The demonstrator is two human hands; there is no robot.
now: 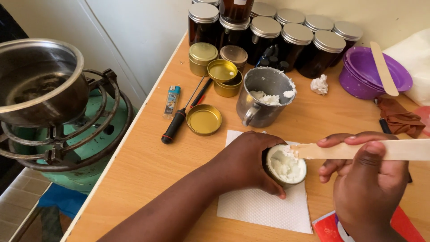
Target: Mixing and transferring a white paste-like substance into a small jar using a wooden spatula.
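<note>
My left hand point(244, 163) wraps around a small round tin point(286, 168) filled with a white waxy paste; the tin stands on a white paper towel point(264, 208). A flat wooden spatula point(358, 151) is gripped in my right hand point(365, 179), and its tip rests on the paste at the tin's top edge. Just behind the tin stands a metal mug point(262, 96) with lumps of the same white paste inside.
Several dark jars with silver lids point(291, 38) line the back of the wooden table point(148, 166). Gold tins point(224, 74), a gold lid point(204, 119), a lighter point(171, 101) and a screwdriver point(177, 123) lie at left. Purple bowls point(371, 74) sit at right. A pot on a gas burner point(40, 80) stands off the left edge.
</note>
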